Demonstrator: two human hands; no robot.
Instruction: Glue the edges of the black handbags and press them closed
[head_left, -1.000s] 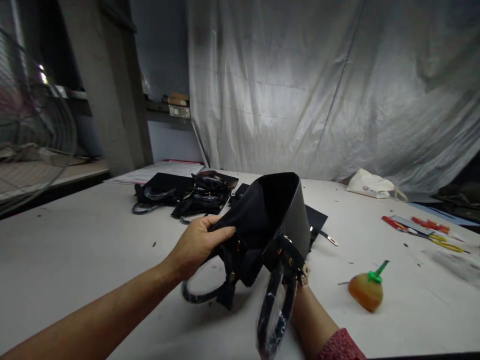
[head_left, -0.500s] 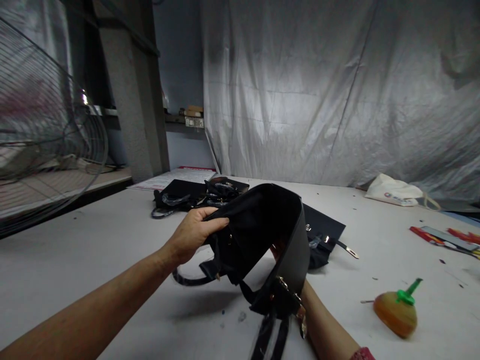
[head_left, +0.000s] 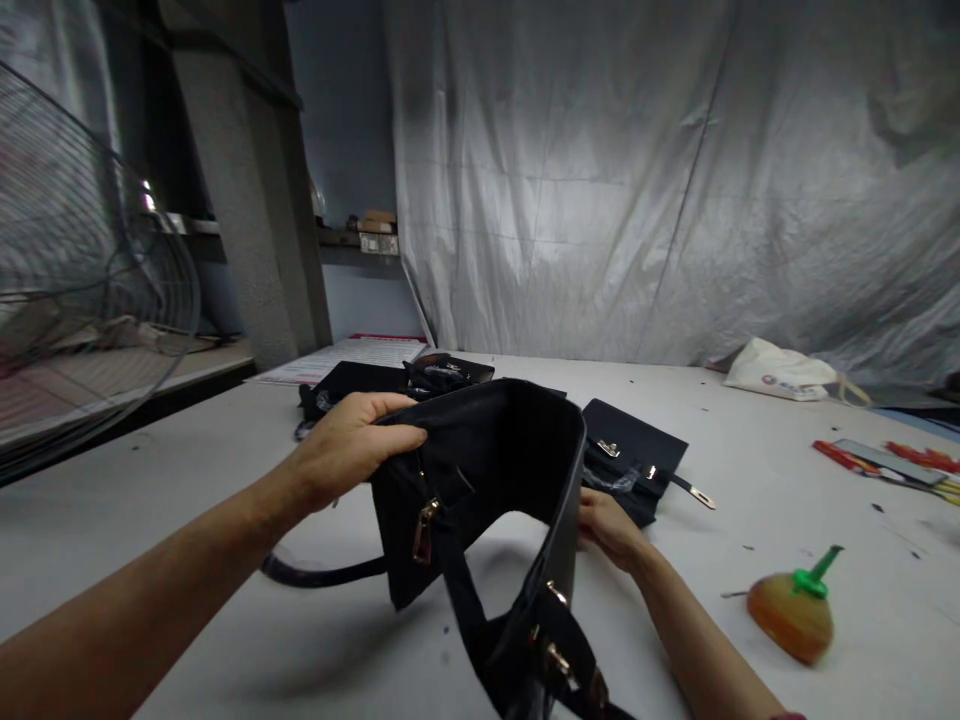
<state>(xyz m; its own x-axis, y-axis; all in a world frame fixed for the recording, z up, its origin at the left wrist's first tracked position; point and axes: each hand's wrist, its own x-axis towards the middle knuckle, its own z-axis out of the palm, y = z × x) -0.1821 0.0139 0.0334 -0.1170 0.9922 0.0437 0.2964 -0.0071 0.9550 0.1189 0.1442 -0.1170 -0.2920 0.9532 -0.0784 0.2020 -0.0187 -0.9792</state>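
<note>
A black handbag body (head_left: 480,440), its panels spread in an open loop, is raised above the white table. My left hand (head_left: 360,440) pinches its upper left edge, thumb on the inner side. Against the outside of the right panel is my right hand (head_left: 611,525), its fingertips partly hidden by the panel; it appears to grip the bag. A gold zipper pull (head_left: 426,530) hangs from the inner left panel. Gold fittings (head_left: 556,655) and dark straps dangle at the lower front, and a dark handle (head_left: 322,575) sticks out to the left.
Behind to the right lies another black bag piece (head_left: 637,450) with gold hardware. More black bags (head_left: 360,378) lie at the back left. An amber bottle with a green spout (head_left: 791,615), red-handled tools (head_left: 862,465) and a white cloth bag (head_left: 780,372) are on the right.
The handbag body has tilted and shifted left, bringing the zipper pull into view. My left hand moved left with it; my right hand now shows more, beside the right panel.
</note>
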